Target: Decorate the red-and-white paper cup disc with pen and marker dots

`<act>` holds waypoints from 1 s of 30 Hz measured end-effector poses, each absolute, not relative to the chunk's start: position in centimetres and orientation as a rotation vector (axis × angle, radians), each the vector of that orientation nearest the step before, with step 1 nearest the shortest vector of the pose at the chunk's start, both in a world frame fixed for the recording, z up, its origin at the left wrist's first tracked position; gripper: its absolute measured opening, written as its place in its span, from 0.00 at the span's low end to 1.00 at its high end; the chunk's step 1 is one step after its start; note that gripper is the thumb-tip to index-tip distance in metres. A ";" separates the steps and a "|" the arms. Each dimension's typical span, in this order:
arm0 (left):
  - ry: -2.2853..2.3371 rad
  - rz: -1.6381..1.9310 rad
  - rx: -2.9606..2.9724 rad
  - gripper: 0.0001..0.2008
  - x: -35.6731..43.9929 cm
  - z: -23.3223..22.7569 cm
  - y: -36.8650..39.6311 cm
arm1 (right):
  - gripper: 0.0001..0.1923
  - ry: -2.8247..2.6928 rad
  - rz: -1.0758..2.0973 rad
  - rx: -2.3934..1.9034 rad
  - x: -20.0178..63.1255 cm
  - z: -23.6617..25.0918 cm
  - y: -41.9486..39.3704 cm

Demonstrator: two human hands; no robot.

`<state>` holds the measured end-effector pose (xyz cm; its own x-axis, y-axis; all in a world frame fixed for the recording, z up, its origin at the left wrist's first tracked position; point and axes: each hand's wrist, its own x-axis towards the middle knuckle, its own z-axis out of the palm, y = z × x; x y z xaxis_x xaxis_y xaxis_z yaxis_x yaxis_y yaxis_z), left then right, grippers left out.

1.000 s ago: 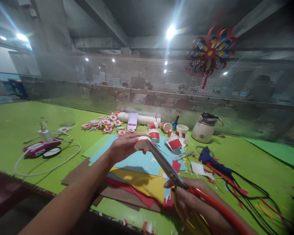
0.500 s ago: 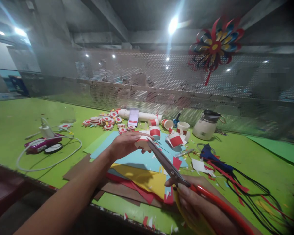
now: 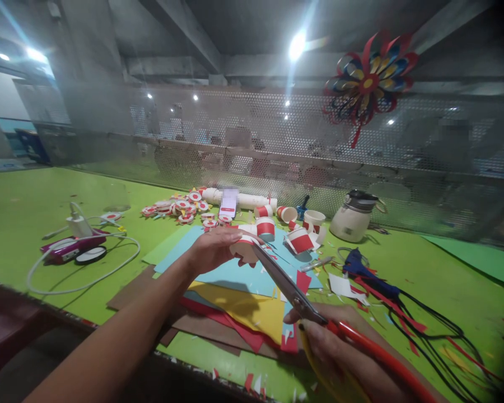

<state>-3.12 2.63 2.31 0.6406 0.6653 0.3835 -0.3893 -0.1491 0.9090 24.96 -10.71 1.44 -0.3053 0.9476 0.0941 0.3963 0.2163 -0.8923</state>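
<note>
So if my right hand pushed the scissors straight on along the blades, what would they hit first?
The red-and-white paper cup in your left hand; the scissors in your right hand already point at it.

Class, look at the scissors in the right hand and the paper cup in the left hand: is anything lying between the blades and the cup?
Nothing visible. The scissors, gripped by the right hand, already reach the red-and-white paper cup that the left hand holds above the coloured paper sheets. The blade tips meet the cup's rim.
</note>
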 end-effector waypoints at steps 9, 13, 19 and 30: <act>0.269 0.943 1.479 0.22 -3.1 2.4 2.5 | 0.27 -1.840 1.035 -1.247 24.6 1.9 -10.8; 0.278 0.939 1.487 0.22 -3.0 2.5 2.4 | 0.30 -1.909 1.053 -1.260 24.3 2.5 -10.6; 0.281 0.922 1.502 0.22 -3.1 2.6 2.5 | 0.29 -1.911 0.922 -1.265 24.7 2.3 -10.5; 0.266 0.912 1.482 0.21 -3.2 2.4 2.7 | 0.44 -1.887 0.830 -1.126 26.7 0.8 -11.6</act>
